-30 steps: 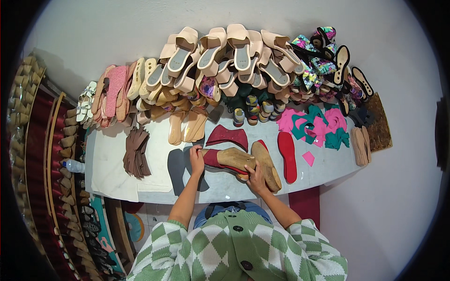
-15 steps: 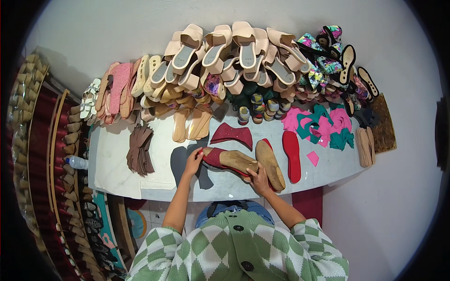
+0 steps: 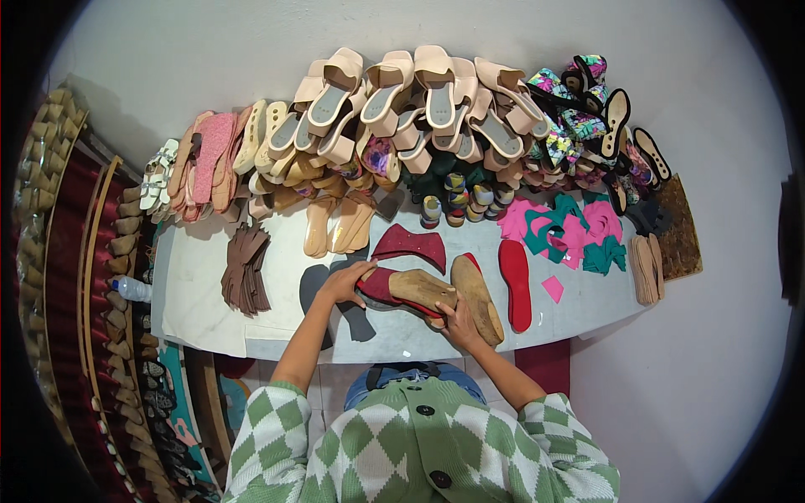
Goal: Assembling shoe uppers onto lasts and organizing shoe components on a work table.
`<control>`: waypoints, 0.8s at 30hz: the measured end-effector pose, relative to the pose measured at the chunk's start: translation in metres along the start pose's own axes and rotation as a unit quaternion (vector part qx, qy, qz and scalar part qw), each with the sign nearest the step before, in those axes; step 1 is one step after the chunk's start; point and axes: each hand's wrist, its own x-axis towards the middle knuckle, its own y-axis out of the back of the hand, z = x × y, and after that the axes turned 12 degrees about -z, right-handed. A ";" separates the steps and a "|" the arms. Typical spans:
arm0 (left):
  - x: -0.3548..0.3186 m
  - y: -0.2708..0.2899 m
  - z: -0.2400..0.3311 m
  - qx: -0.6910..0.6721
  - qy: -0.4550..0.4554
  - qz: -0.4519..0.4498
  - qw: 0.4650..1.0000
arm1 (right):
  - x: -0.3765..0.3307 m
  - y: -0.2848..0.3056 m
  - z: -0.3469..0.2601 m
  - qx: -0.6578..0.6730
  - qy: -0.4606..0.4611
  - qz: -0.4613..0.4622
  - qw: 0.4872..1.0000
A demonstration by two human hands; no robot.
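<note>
Between my hands, over the table, is a brown wooden shoe last lying on its side at a slant. A dark red upper wraps its toe end, and a red sole edge runs along its lower side. My left hand is closed on the toe end, fingers over the far side and mostly hidden. The heel end is gripped by my right hand, thumb and fingers round it. Just right of it lies a second wooden last with a red edge. Beyond the held last rests a loose dark red upper.
A red insole and pink and green scraps lie to the right. Grey sole pieces and brown strips are on the left. Stacked beige heeled sandals line the back. A shelf of lasts stands at far left.
My left hand has moved from the tip of the toe to over the upper, its fingers now round the far side. My right hand keeps its hold on the heel end.
</note>
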 end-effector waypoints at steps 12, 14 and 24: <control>-0.003 -0.002 -0.006 0.001 0.007 0.005 1.000 | -0.003 0.004 0.004 0.019 -0.011 -0.044 0.999; -0.005 -0.004 0.000 0.017 0.015 0.018 1.000 | -0.001 0.007 0.004 0.015 0.009 -0.047 0.999; -0.002 -0.021 0.015 0.121 0.054 0.089 0.987 | -0.001 0.017 -0.004 0.023 0.049 -0.055 0.997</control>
